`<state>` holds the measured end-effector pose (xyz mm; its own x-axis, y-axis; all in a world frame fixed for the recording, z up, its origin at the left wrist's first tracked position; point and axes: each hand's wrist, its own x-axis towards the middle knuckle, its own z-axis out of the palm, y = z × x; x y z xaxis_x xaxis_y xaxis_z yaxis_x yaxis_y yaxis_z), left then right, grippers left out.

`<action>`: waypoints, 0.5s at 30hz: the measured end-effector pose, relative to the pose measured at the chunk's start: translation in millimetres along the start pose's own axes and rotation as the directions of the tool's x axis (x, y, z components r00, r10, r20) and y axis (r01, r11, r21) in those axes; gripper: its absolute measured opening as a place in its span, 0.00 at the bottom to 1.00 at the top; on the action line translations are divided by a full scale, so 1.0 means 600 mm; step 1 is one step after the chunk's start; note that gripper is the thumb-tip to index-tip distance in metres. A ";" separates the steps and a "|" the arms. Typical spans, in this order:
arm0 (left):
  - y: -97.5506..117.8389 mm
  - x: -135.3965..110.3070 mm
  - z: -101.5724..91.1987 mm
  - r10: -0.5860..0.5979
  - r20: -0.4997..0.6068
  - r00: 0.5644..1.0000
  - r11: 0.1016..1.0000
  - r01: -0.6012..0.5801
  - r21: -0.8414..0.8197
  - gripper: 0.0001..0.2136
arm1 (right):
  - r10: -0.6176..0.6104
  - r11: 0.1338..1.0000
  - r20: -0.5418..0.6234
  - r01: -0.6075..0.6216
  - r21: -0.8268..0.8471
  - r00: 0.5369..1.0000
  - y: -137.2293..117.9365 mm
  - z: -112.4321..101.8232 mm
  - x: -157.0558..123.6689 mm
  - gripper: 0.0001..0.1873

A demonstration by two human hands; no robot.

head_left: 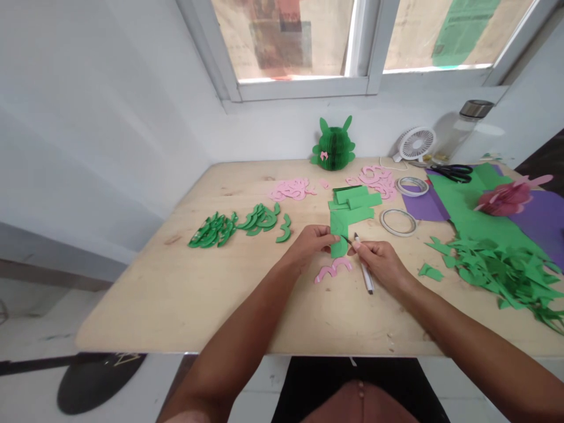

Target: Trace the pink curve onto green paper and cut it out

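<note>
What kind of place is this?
Probably a home craft corner: a wooden table by a window, strewn with green cutouts, pink cutouts, tape and scissors, plus a finished paper figure. The left hand holds green paper, the right hand a pen.

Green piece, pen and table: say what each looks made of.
Green piece, in the left hand: thin matte paper or card, clean cut edges. Pen, in the right hand: probably plastic, smooth pale barrel. Table: pale bare-looking wood, grain and knots.
</note>
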<state>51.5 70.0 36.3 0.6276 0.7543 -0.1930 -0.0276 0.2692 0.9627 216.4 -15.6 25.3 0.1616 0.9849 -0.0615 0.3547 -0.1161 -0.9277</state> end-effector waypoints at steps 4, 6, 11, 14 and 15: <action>0.000 -0.001 0.000 -0.002 -0.003 1.000 1.000 0.002 0.004 0.11 | 0.013 1.000 0.016 -0.013 0.013 1.000 -0.001 0.000 -0.001 0.32; 0.001 -0.001 0.000 -0.003 -0.004 1.000 1.000 0.003 0.008 0.11 | 0.008 1.000 0.019 -0.009 0.009 1.000 -0.002 0.000 -0.001 0.32; 0.003 -0.002 0.000 -0.007 -0.009 1.000 1.000 0.007 0.029 0.10 | 0.008 1.000 0.029 -0.008 -0.007 1.000 -0.003 -0.001 -0.001 0.31; 0.005 -0.002 -0.001 -0.009 -0.006 1.000 0.999 0.010 0.036 0.10 | 0.007 1.000 0.030 -0.006 -0.018 1.000 -0.002 -0.001 -0.001 0.31; 0.006 -0.002 -0.002 -0.010 -0.004 1.000 0.999 0.010 0.035 0.10 | 0.004 1.000 0.028 -0.003 -0.024 1.000 -0.002 -0.001 -0.001 0.31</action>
<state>49.7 70.5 39.7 0.6248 0.7538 -0.2037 0.0065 0.2558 0.9667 216.2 -15.8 26.8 0.1374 0.9877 -0.0751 0.3759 -0.1221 -0.9186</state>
